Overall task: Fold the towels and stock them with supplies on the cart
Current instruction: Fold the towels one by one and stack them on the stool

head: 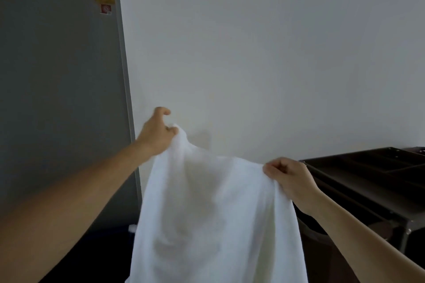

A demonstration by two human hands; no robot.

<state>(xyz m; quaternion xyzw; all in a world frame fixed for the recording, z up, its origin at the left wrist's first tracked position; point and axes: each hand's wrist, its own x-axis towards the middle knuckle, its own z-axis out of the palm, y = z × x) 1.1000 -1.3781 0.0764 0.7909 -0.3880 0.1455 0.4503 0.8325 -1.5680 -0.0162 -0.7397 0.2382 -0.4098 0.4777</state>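
1. Now the left hand [158, 132] is pinching one top corner of the towel [213, 220].
2. Lower down, the right hand [288, 176] is gripping the other corner.
3. Between them the towel is hanging down.
4. Just right of the right hand, the cart [372, 181] is standing.

I hold a white towel [213, 209] up by its top edge. My left hand [157, 132] pinches one corner and my right hand [287, 176] the other. A dark cart [368, 177] stands at my right.

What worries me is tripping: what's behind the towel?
White wall shows above the towel; the cart shows past its right edge. What lies directly behind is covered.
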